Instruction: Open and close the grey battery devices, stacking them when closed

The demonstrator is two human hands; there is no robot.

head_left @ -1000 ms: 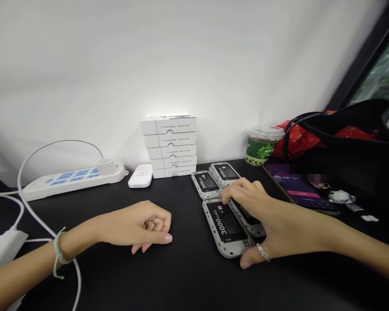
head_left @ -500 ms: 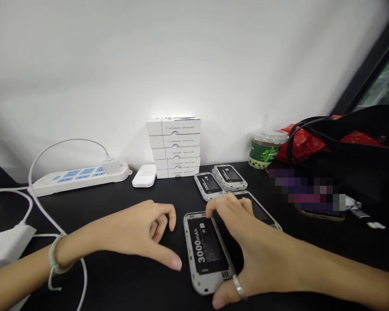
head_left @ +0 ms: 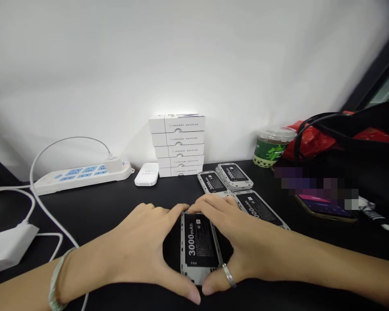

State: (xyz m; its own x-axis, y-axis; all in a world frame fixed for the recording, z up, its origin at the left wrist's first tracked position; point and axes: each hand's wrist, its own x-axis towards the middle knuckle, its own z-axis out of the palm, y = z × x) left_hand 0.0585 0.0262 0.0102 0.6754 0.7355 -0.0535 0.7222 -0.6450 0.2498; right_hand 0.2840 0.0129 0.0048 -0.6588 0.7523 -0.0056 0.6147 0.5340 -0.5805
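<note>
I have the grey device (head_left: 199,250) on the near side of the white box stack (head_left: 178,147), its back uncovered and its black battery, printed 3000mAh, facing up. My right hand (head_left: 243,233) is gripping it, fingertips at the far end and the thumb, wearing a silver ring (head_left: 228,275), against the near right corner. My left hand (head_left: 142,244) curves around the other side, index finger at the far left corner and thumb beside the near edge; from my feed I cannot tell whether it presses on the device or only encloses it. Right of the box stack and nearer to me, I see more grey devices (head_left: 212,181) of the same kind lying on the black table (head_left: 116,203), one partly hidden behind my right hand. Just left of the box stack sit thin white covers (head_left: 147,175), piled up, and farther left a power strip (head_left: 81,175) with a white adapter (head_left: 113,164) plugged in. Well to the right of the box stack I have a lidded drink cup (head_left: 274,149), then a phone (head_left: 327,207), partly pixelated, and a black bag (head_left: 353,166).
</note>
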